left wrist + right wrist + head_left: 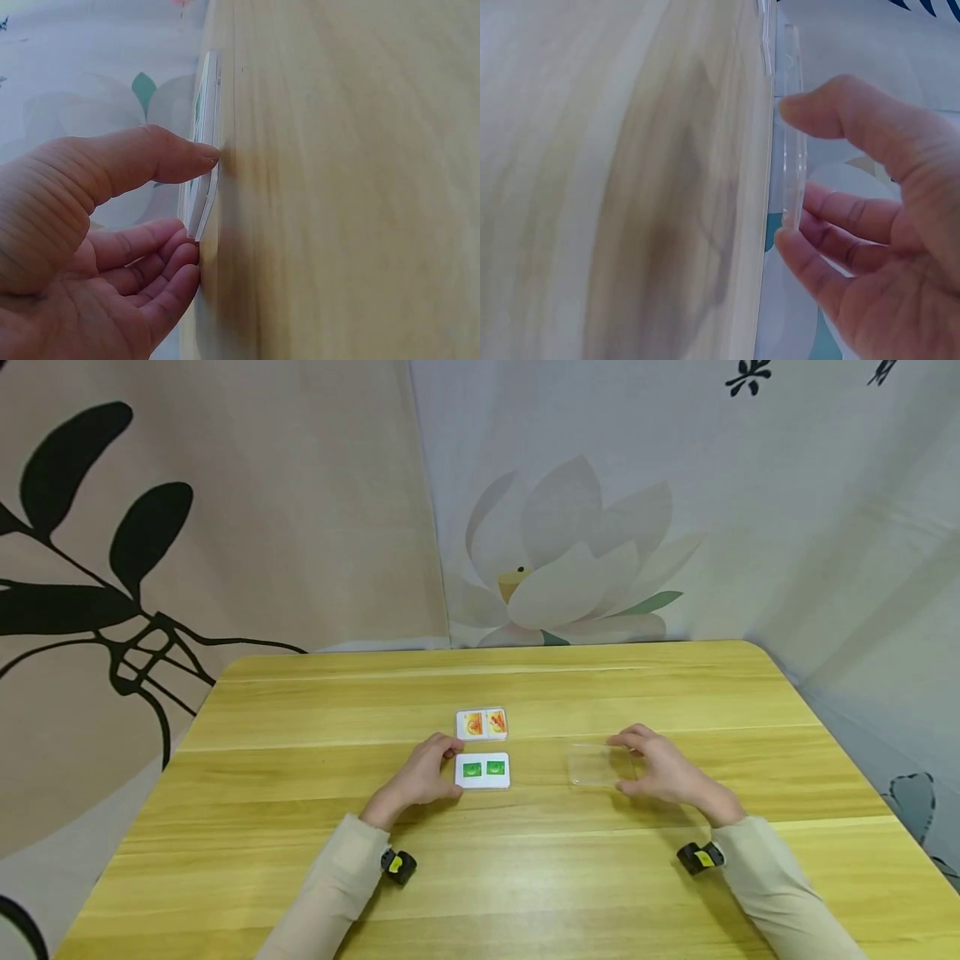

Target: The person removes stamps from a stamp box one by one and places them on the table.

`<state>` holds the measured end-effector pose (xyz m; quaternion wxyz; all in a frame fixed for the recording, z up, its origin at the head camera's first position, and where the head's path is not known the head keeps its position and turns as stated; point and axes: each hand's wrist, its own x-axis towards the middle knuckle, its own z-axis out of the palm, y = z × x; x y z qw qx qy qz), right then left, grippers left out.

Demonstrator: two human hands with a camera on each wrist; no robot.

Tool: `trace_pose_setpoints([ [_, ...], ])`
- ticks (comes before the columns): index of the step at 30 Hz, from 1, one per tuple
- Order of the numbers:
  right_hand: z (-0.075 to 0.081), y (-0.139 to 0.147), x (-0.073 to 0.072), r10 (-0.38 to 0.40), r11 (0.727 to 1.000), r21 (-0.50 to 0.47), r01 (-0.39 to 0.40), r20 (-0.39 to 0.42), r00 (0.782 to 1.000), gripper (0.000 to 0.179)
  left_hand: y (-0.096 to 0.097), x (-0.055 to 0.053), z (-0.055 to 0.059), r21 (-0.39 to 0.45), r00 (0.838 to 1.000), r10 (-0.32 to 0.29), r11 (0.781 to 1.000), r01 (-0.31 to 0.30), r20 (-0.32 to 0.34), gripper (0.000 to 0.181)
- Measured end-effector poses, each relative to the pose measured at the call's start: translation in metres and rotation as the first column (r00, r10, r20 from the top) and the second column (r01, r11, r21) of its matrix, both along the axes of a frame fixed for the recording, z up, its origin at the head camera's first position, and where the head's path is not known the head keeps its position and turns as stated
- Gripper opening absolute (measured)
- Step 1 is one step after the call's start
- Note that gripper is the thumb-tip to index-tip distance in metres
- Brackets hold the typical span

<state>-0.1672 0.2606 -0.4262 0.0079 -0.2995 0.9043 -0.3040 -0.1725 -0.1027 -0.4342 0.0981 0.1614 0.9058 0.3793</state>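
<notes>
holding a clear cover [592, 766] above the bench [540, 877] in right grip [663, 770], left grip [422, 773] pinching the green-print tray [483, 771]; cover looks off, unfitted, orange-print tray [482, 725] lying beyond.

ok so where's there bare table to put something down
Bare table lies left of the left grip, right of the right grip, between the left sleeve and right sleeve, and behind the orange card. A smaller gap separates the green card and clear case. It's crowded where the two cards are close together at the left grip.
</notes>
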Motion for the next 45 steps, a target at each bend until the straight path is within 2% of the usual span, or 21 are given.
trace_pose_setpoints([
  [6,-0.004,0.009,-0.001,0.006,1.0,-0.01,-0.007,-0.033,0.999,0.055,-0.001,0.0,-0.002,0.002,1.0,-0.001,1.0,0.001,-0.001,0.059],
  [10,-0.004,0.015,0.0,-0.002,1.0,-0.004,0.002,-0.024,1.0,0.056,-0.001,0.0,-0.001,0.008,1.0,0.0,1.0,0.0,0.0,0.06],
  [23,-0.006,0.032,0.005,-0.019,0.998,0.051,0.022,-0.052,0.998,0.053,0.0,0.001,-0.001,0.021,1.0,0.001,1.0,-0.001,-0.001,0.06],
  [33,-0.009,0.033,0.003,-0.031,0.994,0.101,0.034,-0.028,0.999,0.053,0.0,0.001,0.0,0.017,1.0,-0.002,1.0,0.002,0.004,0.059],
  [45,-0.005,0.032,0.001,-0.032,0.993,0.116,0.032,0.0,0.999,0.054,-0.001,0.002,0.001,0.018,1.0,0.003,1.0,-0.003,0.004,0.06],
])
